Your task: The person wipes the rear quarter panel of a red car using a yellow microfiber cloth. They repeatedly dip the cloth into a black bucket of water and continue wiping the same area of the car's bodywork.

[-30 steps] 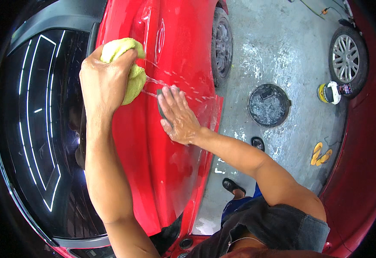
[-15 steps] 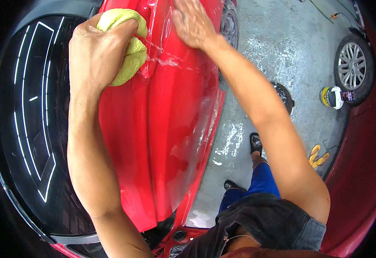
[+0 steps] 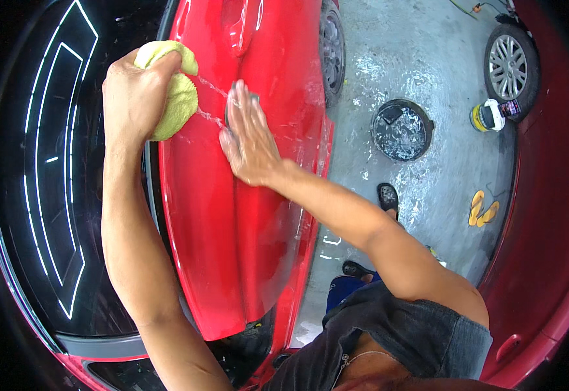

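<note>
My left hand is closed round a folded yellow-green cloth, raised over the border between the dark car window and the red car door. Thin streams of water run from the cloth toward the door. My right hand lies flat against the door below its handle, fingers stretched and wet. Dark grey edges of a small pad show beside those fingers; the palm hides most of it. Wet streaks cover the panel around this hand.
On the wet grey floor to the right stands a black bucket with suds. Beyond it are a yellow-and-white tub with a phone-like thing on it, yellow flip-flops and a second red car with its wheel.
My right hand has come down and left along the door, nearer the cloth. The left hand with the cloth sits slightly lower in view. The bucket now shows fully.
</note>
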`<state>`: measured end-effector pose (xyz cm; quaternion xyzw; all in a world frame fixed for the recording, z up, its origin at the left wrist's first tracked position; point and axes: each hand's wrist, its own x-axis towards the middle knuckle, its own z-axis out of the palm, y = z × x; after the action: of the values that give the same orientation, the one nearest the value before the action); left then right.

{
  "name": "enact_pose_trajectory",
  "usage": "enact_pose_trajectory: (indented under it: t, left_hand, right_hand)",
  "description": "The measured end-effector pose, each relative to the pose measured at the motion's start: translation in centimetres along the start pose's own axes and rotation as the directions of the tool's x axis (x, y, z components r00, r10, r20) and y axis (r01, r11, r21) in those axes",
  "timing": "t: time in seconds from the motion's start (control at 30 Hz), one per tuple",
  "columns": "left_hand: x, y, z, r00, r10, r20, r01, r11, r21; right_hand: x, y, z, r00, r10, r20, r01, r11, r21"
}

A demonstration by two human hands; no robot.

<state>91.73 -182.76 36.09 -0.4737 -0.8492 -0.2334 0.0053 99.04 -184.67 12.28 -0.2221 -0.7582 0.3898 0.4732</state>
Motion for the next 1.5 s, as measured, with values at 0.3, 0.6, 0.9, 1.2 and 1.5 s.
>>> enact_pose_trajectory:
  t: [0.3, 0.6, 0.9, 1.2, 1.5]
  left_hand:
    - [-0.9, -0.3, -2.7, 0.992, 0.125, 0.035, -0.128, 0.984, 0.124]
    - [3.3, -1.1, -2.1, 0.983, 0.178, -0.045, -0.16, 0.949, 0.272]
    - [6.2, 1.8, -3.9, 0.986, 0.155, -0.06, -0.125, 0.93, 0.346]
    - [7.0, 1.0, -5.4, 0.974, 0.226, 0.006, -0.202, 0.854, 0.48]
    - [-3.5, 4.6, -6.8, 1.0, -0.004, -0.022, 0.009, 0.968, 0.249]
  right_hand:
    - [4.9, -0.8, -0.7, 0.981, -0.155, -0.115, 0.143, 0.984, -0.108]
    - [10.0, -2.6, -1.2, 0.963, -0.25, -0.101, 0.235, 0.962, -0.136]
    - [11.9, -2.1, -2.0, 0.958, -0.281, -0.065, 0.251, 0.923, -0.291]
    - [10.6, -4.1, -2.0, 0.95, -0.307, 0.054, 0.308, 0.896, -0.321]
    - [-1.2, -12.4, 0.6, 0.978, -0.202, 0.06, 0.209, 0.96, -0.187]
